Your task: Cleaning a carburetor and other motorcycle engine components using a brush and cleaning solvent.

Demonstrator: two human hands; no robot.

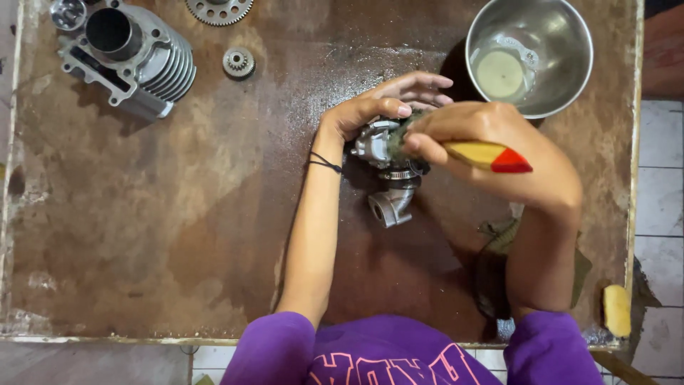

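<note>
Nearest, the right hand (491,142) grips a brush with a yellow-and-red wooden handle (488,155), its long axis running left toward the grey cast-metal carburettor (385,153). The left hand (377,107) has its fingers (420,89) curled around that part mid-worktop (178,214). Beyond, a steel bowl (563,43) holds clear liquid.

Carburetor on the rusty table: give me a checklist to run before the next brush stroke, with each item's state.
1. Left hand steadies the carburetor: ok.
2. Right hand grips the brush by its yellow-and-red handle: ok.
3. Bristles on the carburetor body: ok.
4. Liquid in the steel bowl: ok, a shallow pool.
5. Cylinder block and small gear clear of the hands: ok.
6. Carburetor clean underneath: cannot tell.
</note>
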